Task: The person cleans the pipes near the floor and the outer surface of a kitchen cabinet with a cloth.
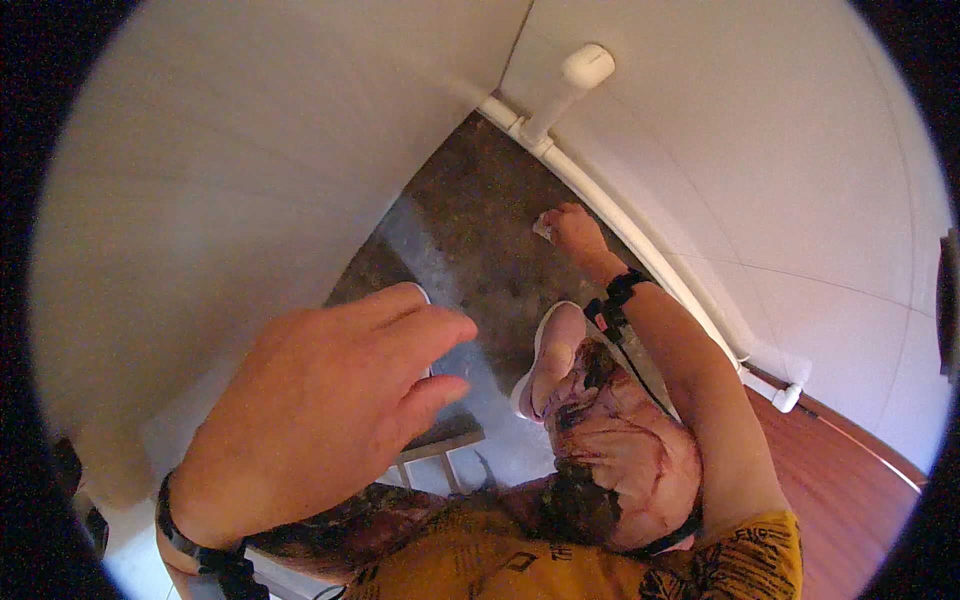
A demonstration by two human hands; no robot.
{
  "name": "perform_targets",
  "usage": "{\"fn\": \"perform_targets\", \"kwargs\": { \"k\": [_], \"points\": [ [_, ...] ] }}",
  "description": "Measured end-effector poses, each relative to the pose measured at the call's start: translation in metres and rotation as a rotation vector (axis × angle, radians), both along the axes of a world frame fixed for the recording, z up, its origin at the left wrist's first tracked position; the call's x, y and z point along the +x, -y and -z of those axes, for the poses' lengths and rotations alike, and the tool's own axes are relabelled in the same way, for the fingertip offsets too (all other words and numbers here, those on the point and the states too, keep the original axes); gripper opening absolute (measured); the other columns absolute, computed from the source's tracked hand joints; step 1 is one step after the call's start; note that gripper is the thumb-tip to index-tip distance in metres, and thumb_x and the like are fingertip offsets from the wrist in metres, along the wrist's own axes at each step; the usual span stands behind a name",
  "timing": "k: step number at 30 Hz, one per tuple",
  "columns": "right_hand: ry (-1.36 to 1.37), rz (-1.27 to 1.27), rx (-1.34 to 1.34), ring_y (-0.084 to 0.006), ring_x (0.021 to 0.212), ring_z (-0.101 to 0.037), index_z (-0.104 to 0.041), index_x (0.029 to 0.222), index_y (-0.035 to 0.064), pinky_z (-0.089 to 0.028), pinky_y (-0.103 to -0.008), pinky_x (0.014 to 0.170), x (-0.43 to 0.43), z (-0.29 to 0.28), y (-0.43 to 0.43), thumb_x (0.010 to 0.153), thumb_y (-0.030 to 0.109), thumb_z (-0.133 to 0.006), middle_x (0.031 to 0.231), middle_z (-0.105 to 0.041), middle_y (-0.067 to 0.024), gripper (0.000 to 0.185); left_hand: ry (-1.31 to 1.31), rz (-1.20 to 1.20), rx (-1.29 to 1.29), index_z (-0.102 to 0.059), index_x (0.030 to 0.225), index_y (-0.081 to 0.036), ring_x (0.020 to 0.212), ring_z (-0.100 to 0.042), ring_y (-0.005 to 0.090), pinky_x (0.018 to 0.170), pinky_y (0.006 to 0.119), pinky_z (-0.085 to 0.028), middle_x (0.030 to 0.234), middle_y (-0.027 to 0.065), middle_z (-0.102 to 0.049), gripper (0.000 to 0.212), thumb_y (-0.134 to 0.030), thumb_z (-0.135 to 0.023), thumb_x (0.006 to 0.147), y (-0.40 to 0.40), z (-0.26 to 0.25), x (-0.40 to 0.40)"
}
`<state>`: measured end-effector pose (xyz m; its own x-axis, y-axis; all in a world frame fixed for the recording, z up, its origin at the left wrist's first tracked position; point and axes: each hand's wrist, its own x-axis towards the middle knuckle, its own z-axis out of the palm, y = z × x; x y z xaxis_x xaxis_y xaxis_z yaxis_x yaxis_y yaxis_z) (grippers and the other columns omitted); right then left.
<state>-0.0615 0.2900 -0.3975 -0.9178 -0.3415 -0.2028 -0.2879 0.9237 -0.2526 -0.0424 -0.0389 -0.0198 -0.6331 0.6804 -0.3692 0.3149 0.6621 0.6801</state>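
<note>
My left hand [337, 390] is raised close to the camera at the left, its thumb and fingers apart and nothing seen between them. Beyond it, my right hand [574, 229] reaches down over the dark floor [480, 195], beside the white pipe [637, 240] along the wall's foot. Its fingers are closed on a small pale thing [543, 225], too small to name, perhaps a crumpled tissue or cloth. Black bands sit on both wrists, and a dark cable hangs from the right one.
A capped white pipe stub [589, 67] rises near the corner of two pale walls [750, 150]. A pipe elbow [786, 397] stands by reddish wood flooring [832, 495]. My shoe [562, 330] rests on the floor. A slatted light frame [439, 450] lies low between my legs.
</note>
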Motion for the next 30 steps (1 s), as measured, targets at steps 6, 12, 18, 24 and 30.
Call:
{"fn": "perform_targets", "kwargs": {
  "k": [6,12,18,24,30],
  "points": [
    [0.167,0.489,-0.549,-0.0394,0.097,-0.057,-0.067,0.098,0.0049,-0.046,-0.0469,0.088,-0.016,-0.079,0.038,0.076,0.011,-0.067,0.1,-0.061,-0.0215,0.023,-0.007,-0.029,0.005,-0.059,0.109,-0.008,0.082,-0.06,0.0336,0.07,0.04,-0.047,0.088,0.0126,-0.059,0.027,-0.022,-0.06,0.086,0.007,0.003,0.009],
    [-0.126,0.234,-0.149,-0.0366,0.083,-0.062,-0.066,0.095,0.0036,-0.049,-0.043,0.075,-0.042,-0.081,-0.002,0.078,0.007,-0.06,0.089,-0.065,-0.0177,0.019,-0.193,-0.043,0.049,-0.061,0.109,-0.007,0.092,-0.06,0.0355,0.079,0.042,-0.049,0.097,0.0139,-0.061,0.027,-0.025,-0.057,0.089,0.025,0.006,0.032],
    [0.285,0.222,-0.672,-0.0169,0.077,-0.062,-0.066,0.091,0.0026,-0.05,-0.034,0.07,-0.012,-0.202,0.043,0.082,0.017,-0.067,0.084,-0.068,-0.0072,0.017,-0.298,-0.046,0.071,-0.053,0.121,-0.003,0.101,-0.057,0.0398,0.086,0.045,-0.048,0.11,0.0196,-0.058,0.045,-0.028,-0.063,0.086,0.006,0.0,0.035],
    [0.449,0.111,-1.008,-0.0089,0.085,-0.058,-0.059,0.107,0.0026,-0.047,-0.0257,0.076,0.024,-0.349,0.142,0.08,0.009,-0.067,0.095,-0.062,0.0002,0.029,-0.431,-0.266,0.351,-0.044,0.13,-0.002,0.106,-0.055,0.0414,0.089,0.044,-0.047,0.119,0.0221,-0.054,0.063,-0.024,-0.071,0.077,0.006,0.033,0.025],
    [-0.262,0.044,-0.649,-0.0272,0.088,-0.062,-0.058,0.112,0.0003,-0.05,-0.0355,0.077,0.046,-0.431,0.151,0.086,0.026,-0.064,0.105,-0.064,-0.017,0.037,-0.478,-0.294,0.52,-0.052,0.117,-0.001,0.102,-0.057,0.0388,0.086,0.045,-0.046,0.107,0.0213,-0.059,0.052,-0.016,-0.07,0.071,0.018,0.014,0.014]
  ]
}}
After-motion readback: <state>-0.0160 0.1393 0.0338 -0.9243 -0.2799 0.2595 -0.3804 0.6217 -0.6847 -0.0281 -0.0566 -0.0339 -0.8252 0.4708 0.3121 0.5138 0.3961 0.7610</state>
